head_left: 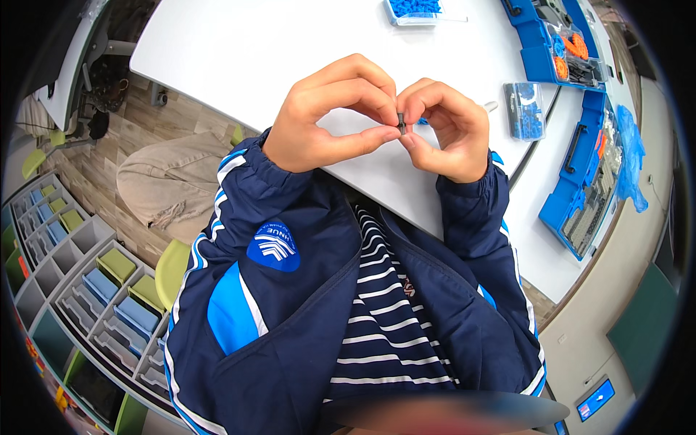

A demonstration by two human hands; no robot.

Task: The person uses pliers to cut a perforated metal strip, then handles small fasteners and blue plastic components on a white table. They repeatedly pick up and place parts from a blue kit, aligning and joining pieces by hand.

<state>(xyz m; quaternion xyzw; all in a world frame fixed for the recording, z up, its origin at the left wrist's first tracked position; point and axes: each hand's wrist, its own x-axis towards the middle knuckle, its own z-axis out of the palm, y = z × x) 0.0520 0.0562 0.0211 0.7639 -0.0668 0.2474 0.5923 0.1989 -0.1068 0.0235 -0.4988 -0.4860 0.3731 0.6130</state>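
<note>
A small dark grey piece [402, 125] sits between the fingertips of a person's two hands, held up over the near side of a white table [239, 51]. The left hand [301, 119] meets it from the left, thumb below and index finger above, the tips closed to a narrow pinch on the piece. The right hand [465, 130] grips it from the other side, thumb and forefinger likewise drawn together, its remaining fingers curled behind. A bit of blue [423, 122] shows beyond the right hand's fingers, too covered to identify. To the right, near that hand, a clear box of blue parts [525, 112] rests on the table; a tray of blue pieces [415, 9] stands at the far side. Farther right, two open blue cases, one with orange parts [576, 47] inside, lie near a crumpled blue plastic bag [631, 159].
</note>
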